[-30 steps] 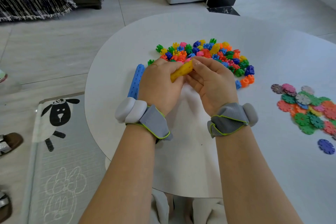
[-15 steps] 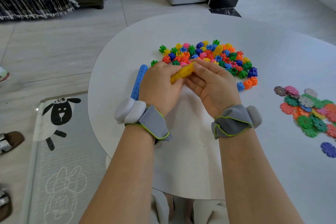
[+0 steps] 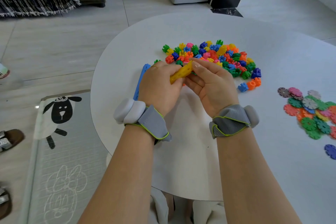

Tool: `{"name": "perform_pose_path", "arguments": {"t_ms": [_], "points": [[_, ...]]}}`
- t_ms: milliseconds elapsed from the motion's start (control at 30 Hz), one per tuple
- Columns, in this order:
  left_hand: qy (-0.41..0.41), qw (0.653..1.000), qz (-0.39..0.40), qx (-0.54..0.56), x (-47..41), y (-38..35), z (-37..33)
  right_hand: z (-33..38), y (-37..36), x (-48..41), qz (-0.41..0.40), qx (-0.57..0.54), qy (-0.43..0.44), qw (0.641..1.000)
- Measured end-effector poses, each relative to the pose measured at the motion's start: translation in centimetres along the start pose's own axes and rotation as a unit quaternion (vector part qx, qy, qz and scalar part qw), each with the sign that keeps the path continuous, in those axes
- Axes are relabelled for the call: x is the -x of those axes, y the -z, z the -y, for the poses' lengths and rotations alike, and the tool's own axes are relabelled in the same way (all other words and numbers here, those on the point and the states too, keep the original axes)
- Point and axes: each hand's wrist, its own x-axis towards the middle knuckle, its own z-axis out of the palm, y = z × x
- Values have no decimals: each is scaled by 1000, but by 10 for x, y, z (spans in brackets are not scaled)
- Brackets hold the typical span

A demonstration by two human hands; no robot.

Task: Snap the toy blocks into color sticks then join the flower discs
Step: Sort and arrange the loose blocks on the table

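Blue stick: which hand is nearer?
Left. Left hand is just beside the blue stick; right hand is farther right, past the yellow stick both hold.

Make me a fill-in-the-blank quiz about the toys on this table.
1. The stick held by the left hand and right hand is ____.
2. The finished stick lying on the table by the left hand is ____.
3. The discs lie to the ____ of the block pile.
Missing words: yellow; blue; right.
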Motion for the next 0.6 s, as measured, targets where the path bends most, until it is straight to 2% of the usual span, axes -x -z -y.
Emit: {"name": "perform_pose_path", "arguments": {"t_ms": [400,533,600], "points": [[-1,1000,6,-25,0,-3,3,-1,-3,-4,-21,65,18,997],[18,1000,11,-22,-2,0,5,-5,0,-11,-89,159,59,982],[28,999,13,-27,-2,3,7,-9,4,-17,-134,246,91,956]]}}
